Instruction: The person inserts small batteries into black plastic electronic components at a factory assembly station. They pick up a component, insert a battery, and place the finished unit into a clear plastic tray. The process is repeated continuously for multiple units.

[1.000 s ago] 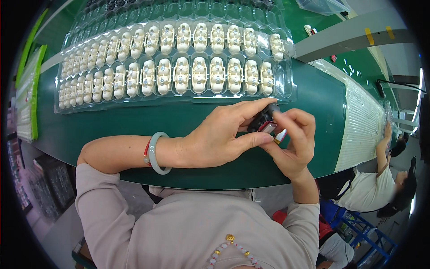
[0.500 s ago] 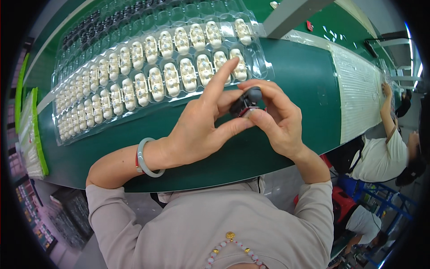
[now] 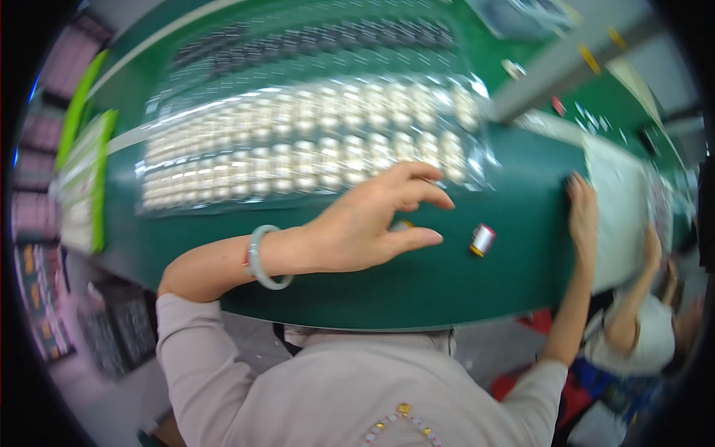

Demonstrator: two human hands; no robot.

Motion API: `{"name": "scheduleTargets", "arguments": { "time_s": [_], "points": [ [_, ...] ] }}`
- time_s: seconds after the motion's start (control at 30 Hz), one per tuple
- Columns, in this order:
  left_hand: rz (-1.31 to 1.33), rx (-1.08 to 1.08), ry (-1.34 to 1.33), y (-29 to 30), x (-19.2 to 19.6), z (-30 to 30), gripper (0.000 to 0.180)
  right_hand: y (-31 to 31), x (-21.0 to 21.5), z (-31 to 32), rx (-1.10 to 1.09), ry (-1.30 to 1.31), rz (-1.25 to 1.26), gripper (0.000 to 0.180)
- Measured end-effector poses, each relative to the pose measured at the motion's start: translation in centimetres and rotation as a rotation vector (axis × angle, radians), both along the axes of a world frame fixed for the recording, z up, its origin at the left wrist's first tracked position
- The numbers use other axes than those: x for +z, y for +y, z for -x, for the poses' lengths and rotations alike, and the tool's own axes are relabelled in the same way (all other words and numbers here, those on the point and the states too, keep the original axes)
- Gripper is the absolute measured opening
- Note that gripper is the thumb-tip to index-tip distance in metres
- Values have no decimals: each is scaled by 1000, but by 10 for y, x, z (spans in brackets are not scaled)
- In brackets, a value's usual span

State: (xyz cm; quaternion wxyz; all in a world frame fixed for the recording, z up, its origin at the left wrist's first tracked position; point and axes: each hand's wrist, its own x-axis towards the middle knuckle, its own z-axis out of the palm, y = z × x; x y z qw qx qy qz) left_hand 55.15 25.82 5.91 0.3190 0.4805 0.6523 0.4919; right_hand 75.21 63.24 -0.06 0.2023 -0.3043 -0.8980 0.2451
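Observation:
Over the green table [image 3: 335,298] my left hand [image 3: 365,223] hovers in front of the tray of white parts, its fingers and thumb spread apart. A small yellowish piece [image 3: 402,225] shows between thumb and fingers, apparently on the table and half hidden. To the right of that hand lies a small white cylinder [image 3: 482,240] with red and gold ends, tilted on the tabletop. My right hand [image 3: 585,216] reaches out by the near-left edge of the white ribbed sheet [image 3: 618,216]. Motion smears its fingers, and a dark patch shows at the tips.
A clear plastic tray [image 3: 313,197] holds rows of white oval parts [image 3: 328,160]; dark pieces [image 3: 320,41] fill compartments behind. A grey post [image 3: 529,93] rises at the tray's right. Green-edged trays [image 3: 100,186] stand left. Another person [image 3: 633,328] works at the right.
My hands have parted: the right has swung far right, while the left has opened. The dark object between them is no longer visible there. A small cylinder now shows on the table; the whole view has shifted.

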Motion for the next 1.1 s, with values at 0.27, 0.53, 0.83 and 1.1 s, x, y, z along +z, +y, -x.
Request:
{"name": "scheduleTargets", "arguments": {
  "time_s": [0.27, 0.53, 0.83, 1.1],
  "points": [
    [74, 704, 486, -74, -22, 163, 24, 34, -29, -41, -257, 177, 43, 34],
    [914, 1016, 757, -126, -29, 314, 41, -66, 16, 11, -237, 38, -621, 27],
    [734, 769, 559, -127, -53, 361, 34, -167, 43, 6, 292, 20, -89, 34],
    [816, 925, 430, -107, -38, 348, 24, -186, 19, 12, 464, 103, -163, 47]
  ]
}}
